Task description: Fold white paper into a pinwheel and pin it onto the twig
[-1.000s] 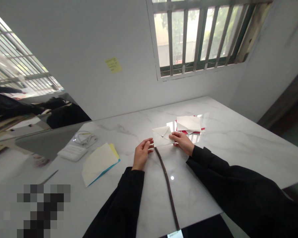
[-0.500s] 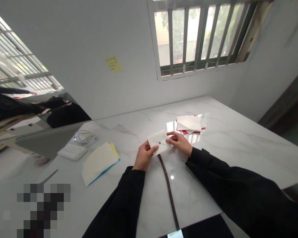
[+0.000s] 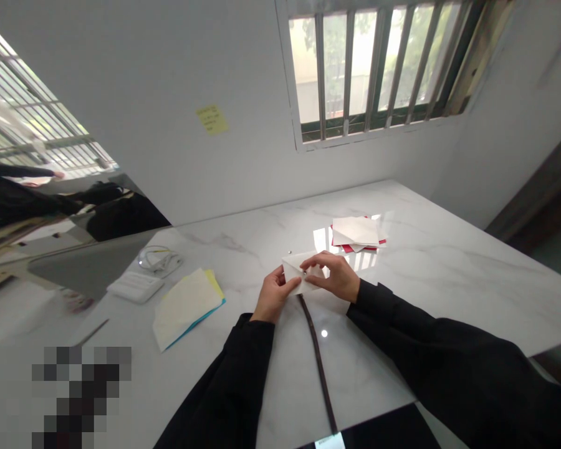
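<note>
A small white paper envelope (image 3: pixel 290 265) with a folded flap is held low over the marble-patterned table. My left hand (image 3: pixel 273 294) grips its left side, thumb on the front face. A tiny shiny metal fastener (image 3: pixel 304 272) shows near the point of the flap. My right hand (image 3: pixel 336 275) reaches across the envelope's front, thumb and index finger closing around that fastener; the envelope's right part is partly hidden behind the hand. Just past the envelope's upper edge lies a tiny shiny piece (image 3: pixel 290 252). A dark brown strap (image 3: pixel 318 365) runs from below the envelope toward me.
Cream and red envelopes (image 3: pixel 355 232) are stacked at the back right. Cream, yellow and blue paper pieces (image 3: pixel 187 307) lie to the left, beside a white box (image 3: pixel 135 287) and a bag with a cable (image 3: pixel 159 260). A black object (image 3: pixel 388 430) sits at the front edge.
My right hand has moved left from the envelope's right edge to the fastener at its middle. The envelope has turned slightly and shifted right; the tiny shiny piece behind it now shows.
</note>
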`<state>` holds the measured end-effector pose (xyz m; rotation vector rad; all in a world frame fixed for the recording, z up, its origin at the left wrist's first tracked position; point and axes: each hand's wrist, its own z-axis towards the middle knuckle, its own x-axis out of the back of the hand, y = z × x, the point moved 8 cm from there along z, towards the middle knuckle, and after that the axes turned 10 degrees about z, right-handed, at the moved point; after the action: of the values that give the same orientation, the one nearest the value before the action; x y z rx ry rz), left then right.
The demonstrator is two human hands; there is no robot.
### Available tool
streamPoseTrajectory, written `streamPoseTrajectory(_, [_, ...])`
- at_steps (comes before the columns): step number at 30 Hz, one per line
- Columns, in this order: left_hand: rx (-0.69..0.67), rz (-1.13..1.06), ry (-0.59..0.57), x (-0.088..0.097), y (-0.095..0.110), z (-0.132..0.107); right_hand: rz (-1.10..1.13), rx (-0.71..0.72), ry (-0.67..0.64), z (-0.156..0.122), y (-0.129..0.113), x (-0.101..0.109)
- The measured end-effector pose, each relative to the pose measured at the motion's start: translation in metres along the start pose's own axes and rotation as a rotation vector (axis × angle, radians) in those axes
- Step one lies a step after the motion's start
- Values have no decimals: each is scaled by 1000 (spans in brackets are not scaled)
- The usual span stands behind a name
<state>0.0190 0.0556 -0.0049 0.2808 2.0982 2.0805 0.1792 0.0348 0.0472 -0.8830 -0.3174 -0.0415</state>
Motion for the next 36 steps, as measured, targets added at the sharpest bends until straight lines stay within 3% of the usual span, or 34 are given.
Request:
streamPoseTrajectory(17, [-4, 91, -1, -4, 6, -2, 125, -85, 11, 0, 0, -1])
streamPoseTrajectory(27, [1, 82, 11, -2, 4, -2, 233, -129, 140, 0, 5, 10])
streamPoseTrajectory(36, [13, 3, 5, -4, 2, -1, 171, -107, 29, 0, 0, 1])
